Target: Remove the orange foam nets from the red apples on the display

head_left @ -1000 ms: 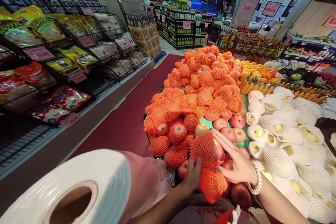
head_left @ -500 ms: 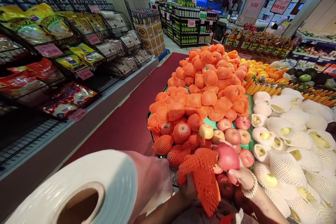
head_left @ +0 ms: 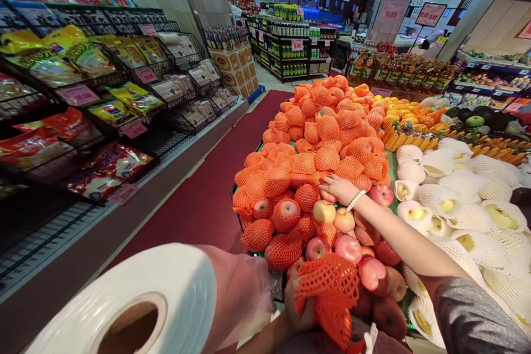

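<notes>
Down at the near edge of the fruit counter [head_left: 244, 229], the person's left hand [head_left: 298, 312] is closed around a bunch of empty orange foam nets [head_left: 329, 296], which stick up and hang down from the grip just in front of the loose red apples [head_left: 357, 254]. Further out, the right hand [head_left: 338, 188] reaches across the heap with its arm stretched over the bare apples; its fingers curl over a pinkish apple [head_left: 327, 197] at the foot of the netted pile, touching it, though whether the grip has really closed on it cannot be told. A white bead bracelet [head_left: 355, 200] sits on that wrist. So the apple lies right under the right hand, well apart from the left hand and its nets. Behind the right hand rises the mound of apples in orange nets [head_left: 327, 127]. To the right lie pale fruits in white foam nets [head_left: 452, 204]. At the lower left a big roll of clear plastic bags [head_left: 136, 304] fills the corner, with a pinkish bag [head_left: 240, 287] beside it, just left of the left hand
</notes>
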`<state>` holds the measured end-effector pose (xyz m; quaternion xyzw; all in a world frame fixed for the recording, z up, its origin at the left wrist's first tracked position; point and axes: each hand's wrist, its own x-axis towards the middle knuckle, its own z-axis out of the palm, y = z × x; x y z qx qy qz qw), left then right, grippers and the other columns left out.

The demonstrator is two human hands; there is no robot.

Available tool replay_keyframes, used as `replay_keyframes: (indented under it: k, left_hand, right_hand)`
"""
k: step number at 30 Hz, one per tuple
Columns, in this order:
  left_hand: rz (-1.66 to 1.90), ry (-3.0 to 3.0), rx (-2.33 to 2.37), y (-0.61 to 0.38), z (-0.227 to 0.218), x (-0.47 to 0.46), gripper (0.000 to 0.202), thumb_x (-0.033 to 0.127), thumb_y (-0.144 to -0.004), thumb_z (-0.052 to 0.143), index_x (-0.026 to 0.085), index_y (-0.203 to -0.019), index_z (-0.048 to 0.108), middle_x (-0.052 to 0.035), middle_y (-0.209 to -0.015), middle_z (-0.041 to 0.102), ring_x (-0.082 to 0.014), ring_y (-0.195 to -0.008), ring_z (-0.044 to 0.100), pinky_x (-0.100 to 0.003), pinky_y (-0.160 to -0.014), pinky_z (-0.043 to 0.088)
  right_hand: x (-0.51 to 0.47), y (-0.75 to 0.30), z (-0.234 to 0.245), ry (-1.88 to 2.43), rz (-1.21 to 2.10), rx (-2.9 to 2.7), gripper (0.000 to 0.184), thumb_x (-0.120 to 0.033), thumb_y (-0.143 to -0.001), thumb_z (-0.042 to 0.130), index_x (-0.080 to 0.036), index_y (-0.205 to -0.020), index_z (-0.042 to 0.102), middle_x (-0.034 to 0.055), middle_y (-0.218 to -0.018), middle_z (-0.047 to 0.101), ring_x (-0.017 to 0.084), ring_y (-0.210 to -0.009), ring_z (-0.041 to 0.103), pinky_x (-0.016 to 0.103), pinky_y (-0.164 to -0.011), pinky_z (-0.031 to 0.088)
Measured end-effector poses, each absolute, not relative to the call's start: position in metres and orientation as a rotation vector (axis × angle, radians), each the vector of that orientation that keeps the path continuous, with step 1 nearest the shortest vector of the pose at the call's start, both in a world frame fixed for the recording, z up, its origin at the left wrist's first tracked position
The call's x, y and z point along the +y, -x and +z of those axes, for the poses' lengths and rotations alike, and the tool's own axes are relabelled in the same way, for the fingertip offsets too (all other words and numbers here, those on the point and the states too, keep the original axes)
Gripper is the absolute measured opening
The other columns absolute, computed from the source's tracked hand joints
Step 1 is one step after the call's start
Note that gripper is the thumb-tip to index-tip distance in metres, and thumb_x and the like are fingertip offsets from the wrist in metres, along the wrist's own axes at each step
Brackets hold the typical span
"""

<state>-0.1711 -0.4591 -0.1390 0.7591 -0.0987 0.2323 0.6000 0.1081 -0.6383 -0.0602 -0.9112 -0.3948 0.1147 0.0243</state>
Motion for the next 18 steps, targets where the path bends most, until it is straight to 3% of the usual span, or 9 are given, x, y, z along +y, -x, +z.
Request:
replay_keyframes:
  k: [3,5,7,11,14,16,18]
  left_hand:
    - [0.726,-1.750,-0.230,0.173,-0.140,-0.461,0.024,0.024,-0.097,0.054,0.028,-0.113,0.071,-0.0047,-0.090,0.078,-0.0237,-0.081,0.077,-0.033,-0.066,0.061]
    - [0.738,-1.740,-0.135,0.176,-0.141,-0.465,0.044,0.019,-0.095,0.059,0.026,-0.138,0.059,-0.0088,-0.113,0.076,-0.0229,-0.096,0.076,-0.032,-0.077,0.064]
    - [0.666,-1.713,-0.028,0.177,-0.140,-0.468,0.058,0.017,-0.096,0.062,0.025,-0.151,0.048,-0.0119,-0.131,0.069,-0.0219,-0.109,0.074,-0.030,-0.087,0.065]
    - [0.723,-1.780,-0.107,0.173,-0.132,-0.463,0.055,0.013,-0.096,0.060,0.030,-0.148,0.057,-0.0068,-0.126,0.073,-0.0211,-0.108,0.075,-0.029,-0.090,0.065]
    - [0.806,-1.881,-0.193,0.167,-0.125,-0.458,0.044,0.015,-0.095,0.058,0.028,-0.136,0.065,-0.0051,-0.115,0.077,-0.0218,-0.100,0.077,-0.031,-0.088,0.066]
    - [0.814,-1.925,-0.190,0.166,-0.123,-0.457,0.038,0.014,-0.095,0.056,0.026,-0.130,0.066,-0.0058,-0.111,0.078,-0.0219,-0.096,0.078,-0.032,-0.086,0.066]
    - [0.827,-1.955,-0.184,0.166,-0.127,-0.458,0.032,0.014,-0.096,0.055,0.024,-0.124,0.066,-0.0058,-0.107,0.078,-0.0220,-0.095,0.078,-0.032,-0.084,0.066]
  right_hand:
    - [-0.636,-0.110,-0.061,2.804,0.417,-1.259,0.051,-0.006,-0.093,0.054,-0.019,-0.140,0.067,0.0158,-0.140,0.061,0.030,-0.123,0.059,0.045,-0.106,0.048]
    - [-0.641,-0.109,-0.058,2.789,0.435,-1.256,0.059,-0.005,-0.089,0.059,-0.020,-0.146,0.062,0.0128,-0.150,0.057,0.029,-0.132,0.057,0.044,-0.115,0.042]
    - [-0.649,-0.103,-0.054,2.792,0.418,-1.206,0.062,-0.006,-0.088,0.061,-0.020,-0.149,0.059,0.0115,-0.155,0.054,0.029,-0.137,0.055,0.042,-0.117,0.041]
    - [-0.668,-0.084,-0.050,2.851,0.334,-0.974,0.066,-0.024,-0.081,0.077,-0.016,-0.144,0.059,0.0174,-0.138,0.065,0.034,-0.118,0.067,0.042,-0.096,0.053]
    - [-0.683,-0.073,-0.056,2.870,0.300,-0.793,0.078,-0.040,-0.075,0.087,-0.013,-0.143,0.059,0.0195,-0.123,0.072,0.037,-0.112,0.070,0.044,-0.096,0.054]
    - [-0.692,-0.065,-0.060,2.858,0.287,-0.727,0.082,-0.041,-0.081,0.083,-0.016,-0.152,0.052,0.0202,-0.137,0.067,0.036,-0.125,0.066,0.046,-0.104,0.053]
    - [-0.696,-0.052,-0.062,2.847,0.242,-0.664,0.086,-0.035,-0.084,0.081,-0.017,-0.160,0.044,0.0217,-0.156,0.053,0.036,-0.140,0.056,0.050,-0.113,0.049]
